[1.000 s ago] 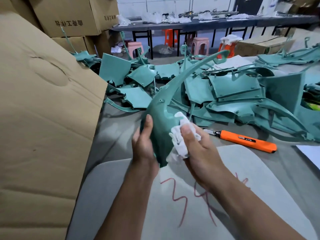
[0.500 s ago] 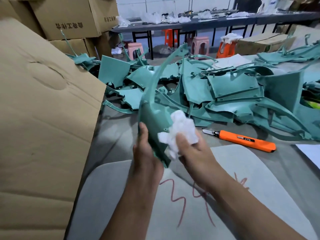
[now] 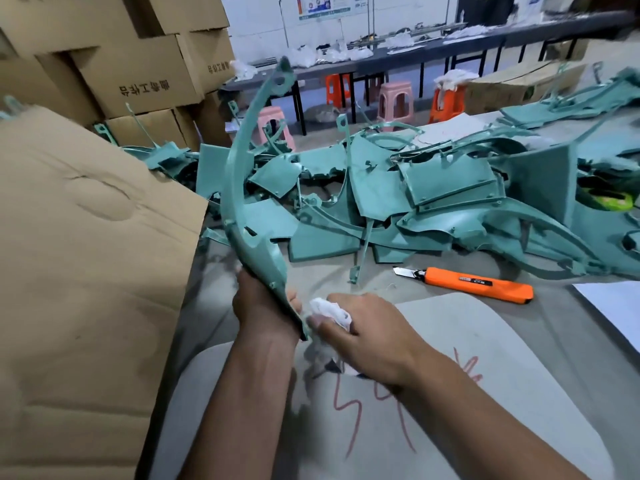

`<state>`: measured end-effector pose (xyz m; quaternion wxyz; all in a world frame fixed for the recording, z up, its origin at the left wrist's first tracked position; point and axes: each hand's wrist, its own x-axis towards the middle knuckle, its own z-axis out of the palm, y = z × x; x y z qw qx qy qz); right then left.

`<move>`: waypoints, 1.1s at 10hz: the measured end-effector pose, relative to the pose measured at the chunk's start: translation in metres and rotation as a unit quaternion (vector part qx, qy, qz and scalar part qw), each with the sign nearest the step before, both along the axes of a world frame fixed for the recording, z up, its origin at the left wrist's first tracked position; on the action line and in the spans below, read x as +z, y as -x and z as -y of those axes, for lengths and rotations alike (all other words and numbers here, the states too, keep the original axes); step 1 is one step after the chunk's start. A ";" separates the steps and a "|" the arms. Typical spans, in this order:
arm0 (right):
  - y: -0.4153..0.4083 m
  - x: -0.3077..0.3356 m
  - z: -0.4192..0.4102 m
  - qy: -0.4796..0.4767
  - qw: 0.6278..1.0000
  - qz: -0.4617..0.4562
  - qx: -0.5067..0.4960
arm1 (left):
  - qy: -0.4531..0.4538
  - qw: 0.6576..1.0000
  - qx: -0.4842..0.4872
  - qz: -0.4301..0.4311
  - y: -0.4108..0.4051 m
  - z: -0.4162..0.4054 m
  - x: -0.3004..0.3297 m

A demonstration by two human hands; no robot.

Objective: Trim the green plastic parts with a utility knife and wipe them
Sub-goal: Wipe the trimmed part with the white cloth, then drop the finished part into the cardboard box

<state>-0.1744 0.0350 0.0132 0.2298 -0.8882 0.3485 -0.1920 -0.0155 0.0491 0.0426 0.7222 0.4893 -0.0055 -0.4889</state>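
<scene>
— Crowding the table's [image 3: 519, 327] far edge: more green parts [image 3: 433, 202]. Left hand [image 3: 266, 306] gripping the curved part [image 3: 242, 188], upright, near edge.

— Right hand [image 3: 367, 334] pinching the cloth [image 3: 329, 311]; wiping along its edge, probably best done steadily.

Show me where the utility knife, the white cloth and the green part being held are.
utility knife [image 3: 478, 283], head view, middle of its orange handle.
white cloth [image 3: 330, 310], head view, bunched folds showing above the right hand's thumb.
green part [image 3: 232, 174], head view, its long curved arm above the left hand.
</scene>
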 end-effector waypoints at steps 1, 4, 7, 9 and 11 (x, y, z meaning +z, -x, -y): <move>0.003 0.012 -0.004 0.044 0.998 -0.019 0.031 | -0.004 0.997 0.081 0.021 -0.005 0.002 0.025; 0.006 0.059 -0.001 -0.156 0.908 0.388 0.023 | 0.011 0.967 0.226 0.116 0.041 -0.008 0.084; -0.052 0.168 -0.009 -0.327 0.830 0.442 0.100 | 0.071 0.949 0.120 0.281 -0.005 -0.092 0.194; -0.139 0.227 -0.062 -0.323 0.834 0.381 0.236 | -0.023 0.869 0.127 0.478 -0.071 -0.214 0.243; -0.234 0.270 -0.119 -0.357 0.809 0.412 0.222 | 0.034 0.912 0.255 0.320 -0.134 -0.264 0.270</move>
